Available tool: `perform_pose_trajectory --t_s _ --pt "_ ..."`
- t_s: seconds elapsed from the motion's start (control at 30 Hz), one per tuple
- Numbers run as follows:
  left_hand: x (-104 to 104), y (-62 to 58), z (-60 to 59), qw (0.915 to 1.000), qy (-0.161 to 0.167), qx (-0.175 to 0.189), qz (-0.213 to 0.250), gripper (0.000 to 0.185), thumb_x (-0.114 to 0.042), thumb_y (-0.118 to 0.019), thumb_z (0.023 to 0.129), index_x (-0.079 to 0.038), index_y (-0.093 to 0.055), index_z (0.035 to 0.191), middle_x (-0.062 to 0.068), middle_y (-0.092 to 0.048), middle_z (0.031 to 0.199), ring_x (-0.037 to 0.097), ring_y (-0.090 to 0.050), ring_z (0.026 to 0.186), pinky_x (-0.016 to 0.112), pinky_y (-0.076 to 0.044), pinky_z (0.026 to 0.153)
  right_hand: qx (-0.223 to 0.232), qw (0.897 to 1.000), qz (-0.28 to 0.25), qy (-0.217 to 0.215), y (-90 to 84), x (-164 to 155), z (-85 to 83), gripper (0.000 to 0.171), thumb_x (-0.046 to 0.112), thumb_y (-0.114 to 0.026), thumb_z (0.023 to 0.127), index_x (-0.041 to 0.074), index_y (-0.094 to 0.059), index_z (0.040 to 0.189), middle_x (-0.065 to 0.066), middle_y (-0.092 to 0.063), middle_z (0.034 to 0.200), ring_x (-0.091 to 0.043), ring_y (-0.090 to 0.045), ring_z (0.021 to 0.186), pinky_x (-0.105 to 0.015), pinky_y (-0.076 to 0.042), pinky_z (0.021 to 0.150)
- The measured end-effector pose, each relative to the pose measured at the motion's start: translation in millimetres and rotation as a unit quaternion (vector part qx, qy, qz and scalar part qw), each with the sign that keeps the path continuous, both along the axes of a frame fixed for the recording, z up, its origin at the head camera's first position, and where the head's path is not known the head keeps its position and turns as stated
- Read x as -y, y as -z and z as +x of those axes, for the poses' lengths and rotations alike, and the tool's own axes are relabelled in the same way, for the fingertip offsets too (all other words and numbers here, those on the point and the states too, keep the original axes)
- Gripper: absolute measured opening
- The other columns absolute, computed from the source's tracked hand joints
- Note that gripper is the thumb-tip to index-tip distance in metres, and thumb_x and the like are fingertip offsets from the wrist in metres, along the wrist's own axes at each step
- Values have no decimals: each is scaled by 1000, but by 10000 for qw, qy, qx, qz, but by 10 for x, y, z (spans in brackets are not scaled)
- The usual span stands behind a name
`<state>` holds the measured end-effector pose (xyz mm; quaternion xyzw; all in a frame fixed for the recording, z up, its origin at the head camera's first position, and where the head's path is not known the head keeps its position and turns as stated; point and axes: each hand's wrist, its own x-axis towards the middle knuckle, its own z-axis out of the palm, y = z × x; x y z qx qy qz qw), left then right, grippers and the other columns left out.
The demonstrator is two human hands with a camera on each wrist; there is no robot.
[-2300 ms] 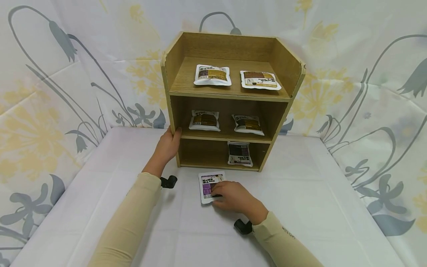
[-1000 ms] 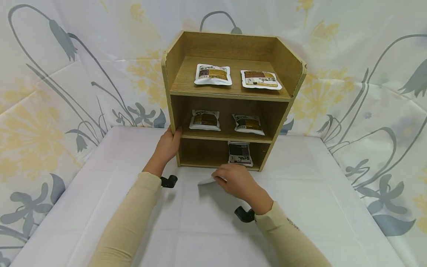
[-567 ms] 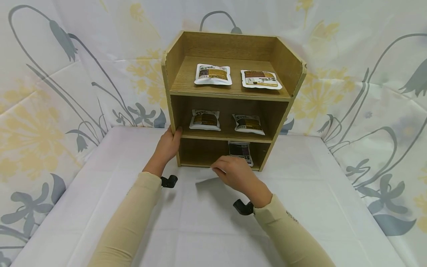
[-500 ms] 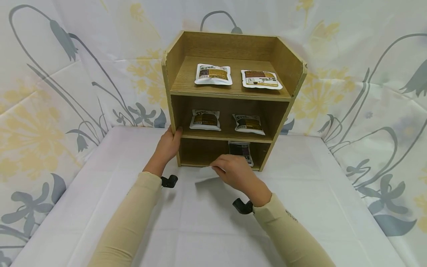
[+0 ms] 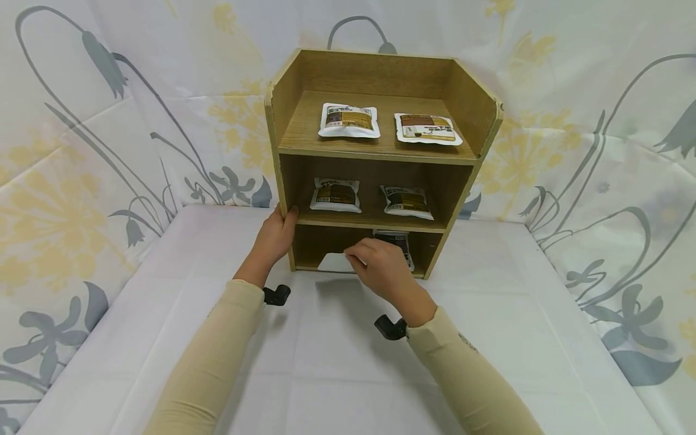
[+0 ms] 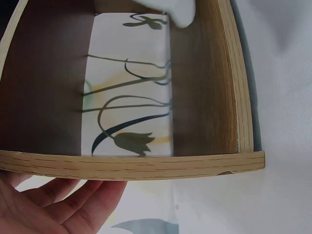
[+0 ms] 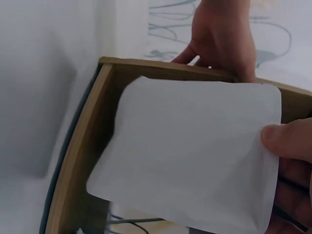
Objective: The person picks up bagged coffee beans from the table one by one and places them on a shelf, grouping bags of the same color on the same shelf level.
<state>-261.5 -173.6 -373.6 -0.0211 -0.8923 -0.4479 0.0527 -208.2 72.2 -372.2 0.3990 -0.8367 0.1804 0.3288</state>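
Observation:
A wooden shelf unit [image 5: 467,127] with three levels stands at the back of the white table [image 5: 337,362]. My left hand [image 5: 275,234] grips its left side panel [image 6: 146,165], thumb on the front edge. My right hand [image 5: 380,269] pinches a white pouch [image 5: 336,263] [image 7: 195,151], plain side showing, and holds it at the mouth of the bottom compartment, left of a dark-labelled pouch [image 5: 399,240] lying inside. The left hand [image 7: 224,34] also shows beyond the pouch in the right wrist view.
Two pouches [image 5: 348,119] lie on the top level and two pouches [image 5: 335,194] on the middle level. A floral cloth [image 5: 98,121] hangs behind and at both sides. Bare white tabletop [image 5: 516,302] lies to the right of the shelf.
My right hand lifted the pouch off the table, turned its plain side up and carried it forward to the bottom compartment's opening. The left hand stayed on the shelf's side.

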Motion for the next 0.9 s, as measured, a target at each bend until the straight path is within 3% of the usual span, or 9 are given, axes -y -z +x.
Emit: perform_pose_trajectory --t_s 0.3,0.63,0.9 --pt "-3 9 -9 10000 -7 -34 -21 66 -51 -21 102 -7 -27 151 23 -44 147 40 -49 129 55 -40 106 -214 9989 -390 170 126 60 -77 5 8 -75 83 8 -76 88 -3 -72 81 -14 -66 67 -25 -53 57" --pt "1 5 -6 10000 24 -87 -17 64 -49 -22 102 -6 -28 149 24 -45 145 40 -50 128 55 -41 105 -385 9982 -289 358 265 149 -131 4 10 -74 84 10 -76 87 -1 -71 79 -13 -67 67 -25 -54 58" --pt "-1 12 -14 10000 -31 -30 4 66 -51 -23 102 -7 -26 151 23 -44 146 40 -50 129 55 -41 105 -211 9994 -123 225 323 233 -124 5 11 -76 83 11 -77 87 0 -72 81 -13 -67 69 -25 -55 61"
